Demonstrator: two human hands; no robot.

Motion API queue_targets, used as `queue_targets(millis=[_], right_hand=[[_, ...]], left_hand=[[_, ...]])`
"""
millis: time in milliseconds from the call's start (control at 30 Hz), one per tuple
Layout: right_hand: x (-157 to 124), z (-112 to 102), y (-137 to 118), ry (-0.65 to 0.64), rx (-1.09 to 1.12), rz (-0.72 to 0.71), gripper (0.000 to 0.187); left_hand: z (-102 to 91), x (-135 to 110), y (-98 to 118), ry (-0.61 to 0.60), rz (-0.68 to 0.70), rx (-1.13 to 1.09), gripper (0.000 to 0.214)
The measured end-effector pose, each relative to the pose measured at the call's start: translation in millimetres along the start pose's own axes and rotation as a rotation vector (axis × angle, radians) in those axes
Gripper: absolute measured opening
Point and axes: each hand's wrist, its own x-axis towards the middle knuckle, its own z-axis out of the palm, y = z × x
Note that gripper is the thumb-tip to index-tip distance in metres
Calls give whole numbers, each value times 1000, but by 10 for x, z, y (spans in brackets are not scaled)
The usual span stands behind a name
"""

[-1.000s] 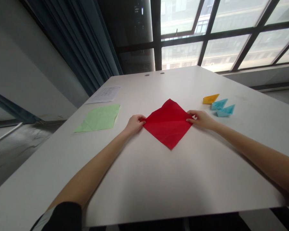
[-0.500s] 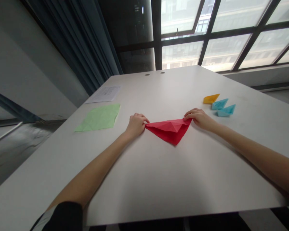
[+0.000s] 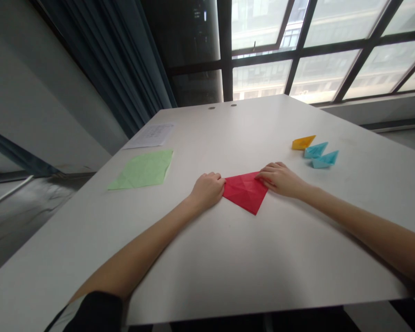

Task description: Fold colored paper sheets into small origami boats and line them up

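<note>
- A broad white table (image 3: 256, 263) ran toward the window (image 3: 259, 76), with two small grey discs (image 3: 211, 108) set near its far edge.
- Dark frames divided the window into panes; bright, hazy daylight came through most of them, while those at the left were dark.
- A building facade (image 3: 292, 38) showed outside.
- A blue-grey curtain (image 3: 114, 50) hung in folds left of the glass.
- The pale wall (image 3: 17, 74) at left lay in shade.
- Below it stretched a greyish floor (image 3: 17, 226) with dark streaks.
</note>
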Motion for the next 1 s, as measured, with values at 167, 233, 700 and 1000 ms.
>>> queue_targets(millis=[167, 233, 700, 1000], right_hand=[[19, 81, -214, -46, 161, 13, 43], [5, 114, -247, -67, 165, 27, 52], [-46, 109, -290, -299, 115, 121, 98], [-65, 96, -168, -370, 146, 150, 103]], left_hand=[[40, -2, 267, 51, -39, -103, 33], [71, -5, 324, 53, -33, -152, 37], [49, -68, 429, -200, -339, -44, 77], [2, -63, 364, -294, -474, -32, 94]])
